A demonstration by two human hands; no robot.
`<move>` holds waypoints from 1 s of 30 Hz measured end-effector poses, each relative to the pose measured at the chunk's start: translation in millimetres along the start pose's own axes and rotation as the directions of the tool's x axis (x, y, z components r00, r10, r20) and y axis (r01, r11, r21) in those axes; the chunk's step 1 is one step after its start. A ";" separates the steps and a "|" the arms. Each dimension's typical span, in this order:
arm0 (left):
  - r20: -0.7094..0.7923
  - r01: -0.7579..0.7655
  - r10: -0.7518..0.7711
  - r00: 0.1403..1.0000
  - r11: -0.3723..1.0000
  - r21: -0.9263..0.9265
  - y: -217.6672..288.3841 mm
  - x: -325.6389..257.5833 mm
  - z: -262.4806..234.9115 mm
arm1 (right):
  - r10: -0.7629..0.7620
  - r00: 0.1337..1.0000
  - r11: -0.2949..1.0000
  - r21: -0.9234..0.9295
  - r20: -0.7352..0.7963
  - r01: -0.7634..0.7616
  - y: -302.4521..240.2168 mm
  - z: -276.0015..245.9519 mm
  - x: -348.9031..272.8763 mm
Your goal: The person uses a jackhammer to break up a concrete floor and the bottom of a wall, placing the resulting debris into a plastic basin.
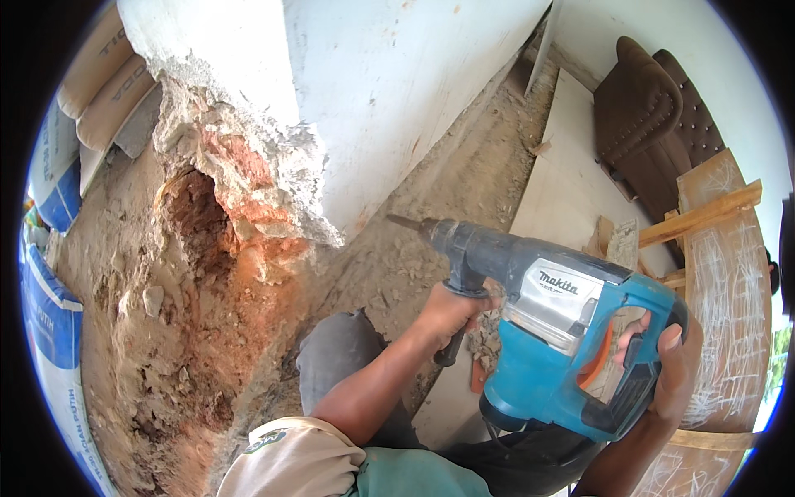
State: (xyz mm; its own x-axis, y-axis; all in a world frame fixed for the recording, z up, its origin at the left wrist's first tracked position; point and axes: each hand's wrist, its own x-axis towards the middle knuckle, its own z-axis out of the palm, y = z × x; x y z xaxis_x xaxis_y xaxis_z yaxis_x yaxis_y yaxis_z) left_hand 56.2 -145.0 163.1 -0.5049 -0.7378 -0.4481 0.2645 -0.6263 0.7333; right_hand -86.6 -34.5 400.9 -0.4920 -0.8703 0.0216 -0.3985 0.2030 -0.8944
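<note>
While both hands grip it, the rotary hammer (555,331) sits at about four o'clock in the view, a bulky tool with a teal plastic body, a silver-grey metal midsection and a dark grey nose. Its long axis runs from the rear handle at four o'clock up toward ten o'clock, and the slim steel bit (407,223) points at the broken wall edge (273,195), its tip just short of the jagged plaster.

The left hand (451,313) is wrapped tight around the black side handle (458,319) that hangs below the nose. The right hand (672,364) is curled around the looped rear grip, fingers closed through the opening.

That wall is smooth white render on its face, but the chipped corner shows rough grey mortar and crumbly orange-red brick, with a hollow cavity (195,219) at nine o'clock. Loose rubble and sandy dust (157,364) cover the ground at eight o'clock.

Stacked paper cement sacks (112,83) lie at ten o'clock, closed, so what fills them cannot be seen. A brown tufted armchair (650,124) stands at two o'clock, and rough timber boards (720,248) lean at three o'clock.
</note>
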 end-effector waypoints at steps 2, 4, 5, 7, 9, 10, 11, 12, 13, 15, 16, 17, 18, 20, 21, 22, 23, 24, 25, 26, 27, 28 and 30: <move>-0.003 0.017 -0.017 1.000 1.000 -0.016 0.4 1.8 -3.0 | -0.010 1.000 1.000 -0.005 0.024 0.010 -0.4 3.9 2.4; -0.008 0.029 -0.029 1.000 1.000 -0.011 0.8 3.4 -5.3 | -0.011 0.999 1.000 -0.009 0.035 0.011 1.1 6.5 4.7; -0.012 0.031 -0.031 0.999 1.000 0.003 1.0 3.9 -6.2 | -0.006 0.999 1.000 -0.010 0.034 0.007 3.1 7.3 5.7; -0.019 0.041 -0.041 0.999 0.999 0.036 1.4 4.6 -7.1 | 0.009 1.000 1.000 -0.015 0.022 -0.008 4.9 7.8 7.6; -0.025 0.057 -0.055 0.998 0.996 0.074 1.9 5.6 -7.3 | 0.029 1.000 0.999 -0.022 -0.002 -0.030 5.6 7.7 9.9; -0.024 0.055 -0.053 0.998 0.996 0.074 0.9 6.7 -7.5 | 0.028 1.000 0.999 -0.023 -0.006 -0.028 6.9 7.7 11.5; -0.024 0.053 -0.051 0.998 0.996 0.073 -0.3 8.5 -7.7 | 0.027 1.000 0.999 -0.024 -0.010 -0.027 8.3 7.6 13.3; -0.024 0.051 -0.049 0.998 0.996 0.074 -1.0 9.2 -7.4 | 0.026 1.000 0.999 -0.025 -0.015 -0.026 9.4 7.2 14.4; -0.024 0.045 -0.044 0.999 0.997 0.061 -1.4 9.7 -6.9 | 0.024 1.000 0.999 -0.036 -0.005 -0.025 9.2 7.5 15.7; -0.026 0.033 -0.032 0.999 0.999 0.034 -2.4 10.6 -5.8 | 0.022 1.000 0.998 -0.058 0.015 -0.021 9.2 7.4 17.4; -0.034 0.041 -0.040 0.999 0.998 0.037 -2.4 10.5 -4.3 | 0.016 1.000 0.999 -0.047 0.026 -0.014 10.3 4.9 18.0; -0.041 0.049 -0.047 0.998 0.998 0.040 -3.4 10.3 -2.8 | 0.009 0.999 0.999 -0.037 0.036 -0.008 12.0 1.7 18.5; -0.049 0.057 -0.055 0.997 0.997 0.043 -4.8 10.3 -1.2 | 0.003 0.999 1.000 -0.027 0.046 -0.002 12.9 -0.6 18.2; -0.030 0.004 -0.004 1.000 1.000 0.001 -14.4 12.8 3.2 | 0.003 1.000 1.000 0.007 0.013 -0.003 13.3 -2.7 13.2; -0.022 -0.023 0.022 1.000 1.000 -0.021 -17.2 13.3 4.2 | 0.003 1.000 1.000 0.023 -0.002 -0.003 13.4 -3.2 11.5; -0.023 0.000 0.000 1.000 1.000 0.027 -13.2 13.6 2.4 | 0.017 1.000 1.000 0.017 -0.001 -0.017 16.3 -1.5 11.9; -0.026 0.023 -0.021 0.999 0.997 0.074 -6.1 13.9 -3.5 | 0.030 1.000 1.000 0.011 0.001 -0.030 23.1 3.7 14.2; -0.031 0.045 -0.042 0.999 0.992 0.121 -1.9 14.1 -6.0 | 0.043 0.999 0.999 0.005 0.003 -0.043 27.2 6.3 15.5; -0.033 0.043 -0.040 0.999 0.993 0.112 -6.6 15.2 -7.6 | 0.065 0.997 0.998 0.012 0.038 -0.065 30.5 3.6 15.3; -0.049 0.040 -0.034 0.998 0.993 0.114 -8.9 18.5 -6.9 | 0.056 0.998 0.998 0.031 0.040 -0.058 31.6 1.1 17.0; -0.064 0.037 -0.029 0.998 0.992 0.117 -10.3 22.2 -4.8 | 0.048 0.998 0.997 0.050 0.041 -0.050 32.4 -1.3 19.3; -0.070 0.045 -0.037 0.997 0.992 0.114 -12.7 22.2 -2.6 | 0.051 0.998 0.997 0.059 0.036 -0.053 33.9 -3.6 18.9; -0.097 0.053 -0.040 0.994 0.989 0.137 -11.9 21.6 -3.8 | 0.054 0.997 0.997 0.052 0.047 -0.057 40.4 -3.4 23.7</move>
State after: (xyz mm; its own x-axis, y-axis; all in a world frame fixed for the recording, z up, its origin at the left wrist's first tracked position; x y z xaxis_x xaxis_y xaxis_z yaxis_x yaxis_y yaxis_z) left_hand 45.2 -154.4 142.8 -0.4328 -0.7332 -0.5245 0.1223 -0.6242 0.7716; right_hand -116.9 -45.5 366.8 -0.4758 -0.8783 -0.0479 -0.3289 0.2281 -0.9164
